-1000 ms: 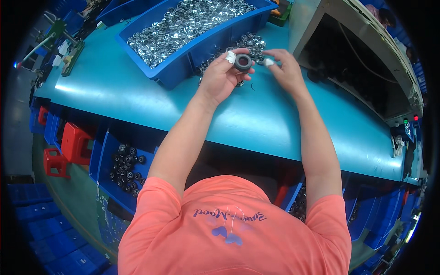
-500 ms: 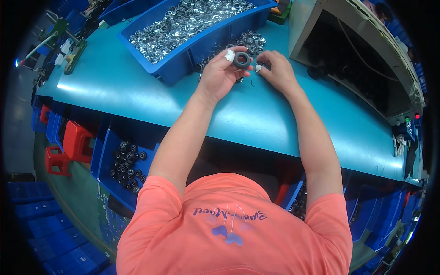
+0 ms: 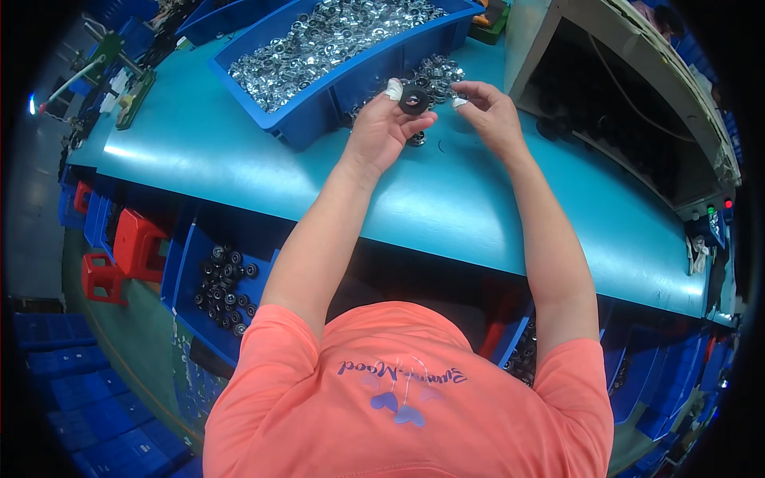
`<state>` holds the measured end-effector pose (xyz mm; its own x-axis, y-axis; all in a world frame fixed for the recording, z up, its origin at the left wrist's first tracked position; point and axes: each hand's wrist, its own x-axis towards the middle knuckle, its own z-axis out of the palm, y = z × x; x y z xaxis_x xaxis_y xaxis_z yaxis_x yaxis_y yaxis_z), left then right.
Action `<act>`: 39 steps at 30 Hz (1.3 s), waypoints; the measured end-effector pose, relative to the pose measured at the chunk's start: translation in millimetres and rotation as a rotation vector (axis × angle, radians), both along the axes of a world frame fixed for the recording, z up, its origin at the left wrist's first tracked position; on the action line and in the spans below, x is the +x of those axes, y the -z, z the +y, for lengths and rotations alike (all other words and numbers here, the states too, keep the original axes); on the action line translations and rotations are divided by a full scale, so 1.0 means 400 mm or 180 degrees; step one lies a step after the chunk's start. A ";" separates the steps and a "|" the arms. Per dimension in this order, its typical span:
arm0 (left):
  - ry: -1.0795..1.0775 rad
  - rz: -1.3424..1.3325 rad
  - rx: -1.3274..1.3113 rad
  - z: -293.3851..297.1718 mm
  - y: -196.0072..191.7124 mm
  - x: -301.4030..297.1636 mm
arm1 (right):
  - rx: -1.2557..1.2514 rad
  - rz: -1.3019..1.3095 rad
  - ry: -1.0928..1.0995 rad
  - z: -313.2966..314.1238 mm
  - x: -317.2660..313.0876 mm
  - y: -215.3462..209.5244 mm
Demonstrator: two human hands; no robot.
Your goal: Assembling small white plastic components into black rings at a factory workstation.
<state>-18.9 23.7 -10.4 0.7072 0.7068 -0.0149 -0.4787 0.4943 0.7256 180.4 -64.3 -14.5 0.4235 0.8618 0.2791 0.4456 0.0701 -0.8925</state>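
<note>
My left hand (image 3: 382, 131) is raised over the bench, palm partly up, with white tape on the thumb. Its thumb and fingers grip a black rubber ring (image 3: 413, 100) with an open centre. To the right, my right hand (image 3: 496, 119) hovers with thumb and forefinger curved and a gap between them; white tape wraps its thumb too. Nothing shows clearly in that gap. Behind both hands lies a loose pile of shiny metal wheel-like parts (image 3: 440, 73). A single such part (image 3: 417, 139) rests on the bench just below my left hand.
A large blue bin (image 3: 307, 107) full of shiny metal parts stands on the teal bench (image 3: 319, 179). At right is a pale box-shaped machine (image 3: 522, 60) with dark parts inside. A blue drawer (image 3: 179, 267) below holds black wheels (image 3: 227, 287). Red stools (image 3: 137, 247) stand left.
My right hand has moved slightly away from the ring, and its thumb and forefinger have spread. My left hand has shifted a little left, tilting the ring.
</note>
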 end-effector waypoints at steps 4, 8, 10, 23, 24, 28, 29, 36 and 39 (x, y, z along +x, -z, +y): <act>0.0113 0.0069 -0.0045 0.009 0.017 -0.002 | 0.0021 0.0498 -0.0189 -0.003 -0.020 -0.024; 0.0064 0.0114 0.0015 0.013 0.022 -0.001 | -0.0056 0.0697 -0.0363 -0.014 -0.049 -0.057; -0.0007 0.0129 0.0002 0.009 0.019 -0.001 | 0.0015 0.0933 -0.0540 -0.017 -0.058 -0.063; 0.0396 0.0135 0.0084 0.008 0.012 -0.008 | 0.0018 0.0567 -0.1036 -0.018 -0.085 -0.082; 0.0403 0.0080 0.0076 0.006 0.012 -0.008 | 0.0080 0.0647 -0.1077 -0.018 -0.086 -0.082; 0.0419 -0.0103 0.0041 0.007 0.012 -0.009 | 0.0051 0.0867 -0.0951 -0.022 -0.082 -0.074; 0.0410 -0.0120 0.0026 0.007 0.012 -0.009 | 0.0059 0.0917 -0.0912 -0.021 -0.079 -0.070; 0.0378 -0.0188 -0.0025 0.008 0.013 -0.011 | 0.0117 0.1170 -0.0820 -0.023 -0.075 -0.077; 0.0334 -0.0222 -0.0032 0.009 0.013 -0.011 | 0.0168 0.1186 -0.0783 -0.019 -0.069 -0.068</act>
